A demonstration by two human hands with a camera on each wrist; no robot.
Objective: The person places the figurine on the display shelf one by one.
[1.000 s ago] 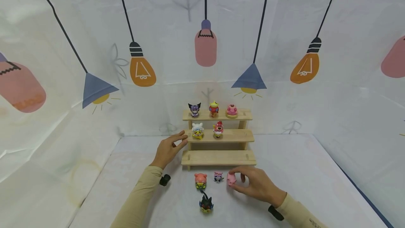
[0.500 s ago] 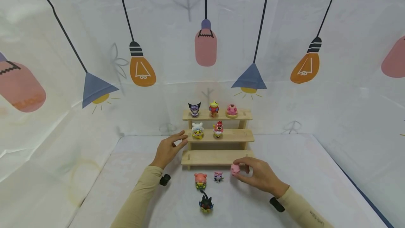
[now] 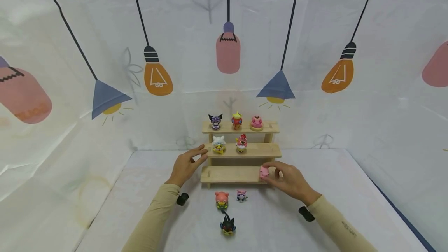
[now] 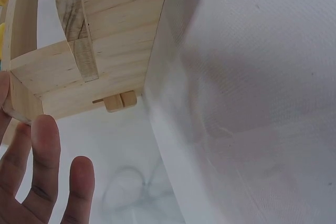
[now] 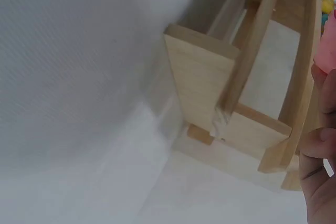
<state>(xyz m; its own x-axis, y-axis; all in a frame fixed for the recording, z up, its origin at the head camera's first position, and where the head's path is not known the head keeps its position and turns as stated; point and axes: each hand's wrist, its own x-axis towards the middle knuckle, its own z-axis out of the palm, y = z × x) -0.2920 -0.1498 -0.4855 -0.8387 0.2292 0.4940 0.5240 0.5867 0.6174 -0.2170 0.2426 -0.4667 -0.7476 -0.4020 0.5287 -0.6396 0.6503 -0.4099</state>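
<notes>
Between thumb and fingertips my right hand (image 3: 288,179) pinches a small pink pig figurine (image 3: 264,172), which overlaps the right end of the bottom tier of a wooden three-step display stand (image 3: 227,174). In the right wrist view, the pink figure (image 5: 326,48) is partly cut off by the frame's edge. My left hand (image 3: 185,166) is at the left end of the middle tier, fingers fairly straight; in the left wrist view, its fingertips (image 4: 45,129) touch the plank's end. In front of the stand are a coral-pink figurine (image 3: 222,200), a small pink-and-grey one (image 3: 241,195) and a black one (image 3: 228,226).
The top tier bears a black-and-purple figurine (image 3: 215,121), a red one with a yellow-green top (image 3: 237,121) and a pink one (image 3: 256,122). On the middle tier are a white-and-yellow figurine (image 3: 218,145) and a red-and-pink one (image 3: 241,143). A printed sheet (image 3: 196,112) hangs behind.
My right hand has lifted the pink pig figurine from the tabletop and carried it away from me and slightly right, to the bottom tier. My left hand has stayed in place.
</notes>
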